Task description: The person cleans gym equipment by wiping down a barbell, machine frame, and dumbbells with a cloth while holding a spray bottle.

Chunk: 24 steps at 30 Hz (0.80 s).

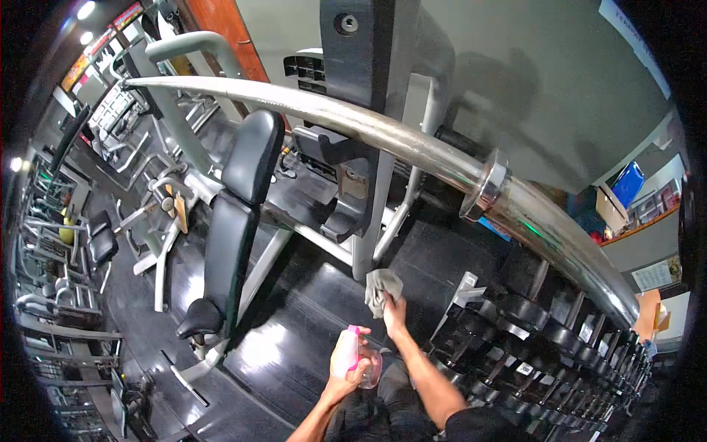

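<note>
My left hand (343,362) is wrapped round a spray bottle (370,370) with a white and pink trigger head and a clear body. Just ahead of it, my right hand (395,312) grips a crumpled grey cloth (383,289), which bunches up above the fingers. Both hands are held low in front of my body, apart from each other. Across the view, above the hands, runs a shiny metal barbell (331,114) with a collar (487,186) near its right end. Neither hand touches the bar.
A black padded bench (228,254) stands beyond the bar on the left, by a grey rack upright (359,59). Rows of dumbbells (515,353) fill a rack close on my right. More gym machines (66,280) line the far left. Black matting (294,324) covers the floor.
</note>
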Available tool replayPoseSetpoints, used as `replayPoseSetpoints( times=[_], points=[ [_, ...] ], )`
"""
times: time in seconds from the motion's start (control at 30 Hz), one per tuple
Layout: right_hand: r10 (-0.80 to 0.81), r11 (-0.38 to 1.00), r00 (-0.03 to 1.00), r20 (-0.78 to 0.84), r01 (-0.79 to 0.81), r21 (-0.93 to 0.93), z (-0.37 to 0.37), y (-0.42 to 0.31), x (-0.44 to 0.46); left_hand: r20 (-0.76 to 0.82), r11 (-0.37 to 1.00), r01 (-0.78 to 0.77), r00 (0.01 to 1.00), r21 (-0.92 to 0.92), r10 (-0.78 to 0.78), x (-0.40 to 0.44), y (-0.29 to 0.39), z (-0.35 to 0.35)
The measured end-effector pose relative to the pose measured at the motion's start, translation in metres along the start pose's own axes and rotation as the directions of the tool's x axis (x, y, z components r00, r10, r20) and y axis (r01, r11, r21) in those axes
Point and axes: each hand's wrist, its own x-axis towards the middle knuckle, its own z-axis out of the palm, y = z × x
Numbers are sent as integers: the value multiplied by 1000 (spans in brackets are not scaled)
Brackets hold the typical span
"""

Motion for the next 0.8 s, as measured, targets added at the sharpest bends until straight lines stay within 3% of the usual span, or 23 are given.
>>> replayPoseSetpoints(
  times=[0.07, 0.1, 0.13, 0.2, 0.27, 0.33, 0.37, 0.4, 0.5, 0.6, 0.67, 0.73, 0.8],
  points=[
    [10, 973, 996, -93, 12, 231, -4, -1, -19, 97, 979, -133, 988, 152, 120, 16, 12, 0],
    [25, 949, 995, -99, 7, 317, -8, 10, -22, 44, 982, -77, 997, 170, 70, 19, 11, 2],
    [39, 952, 995, -95, -8, 306, -12, 11, -30, -11, 982, -19, 1000, 189, 21, 23, 9, 3],
    [186, 905, 972, -142, -113, 410, -17, 12, -39, -78, 951, -70, 992, 300, 98, 38, 8, 7],
    [238, 904, 959, -152, -162, 395, -25, 23, -41, -149, 970, -6, 988, 243, 44, 50, -13, 6],
    [407, 885, 885, -227, -321, 338, -34, 16, -50, -182, 976, -21, 981, 219, 62, 61, -18, 8],
    [295, 899, 934, -200, -201, 388, -41, 27, -50, -225, 964, -40, 969, 263, 101, 65, -20, 8],
    [298, 898, 932, -204, -202, 392, -45, 24, -52, -262, 950, -56, 955, 306, 141, 66, -21, 8],
    [240, 867, 955, -173, -132, 480, -54, 3, -53, -177, 956, -17, 982, 293, 72, 69, -36, 3],
    [300, 804, 924, -237, -112, 584, -55, -5, -39, -124, 946, -20, 990, 323, 63, 64, -44, 2],
    [207, 755, 978, -32, -139, 641, -50, -43, -29, -181, 971, 174, 973, 167, -143, 58, -40, 3],
    [39, 826, 998, -48, -5, 564, -41, -47, 2, -195, 972, 171, 971, 159, -139, 51, -39, 1],
    [-84, 812, 989, -123, 140, 567, -19, -76, 27, -210, 973, 170, 968, 153, -137, 41, -42, -3]
  ],
)
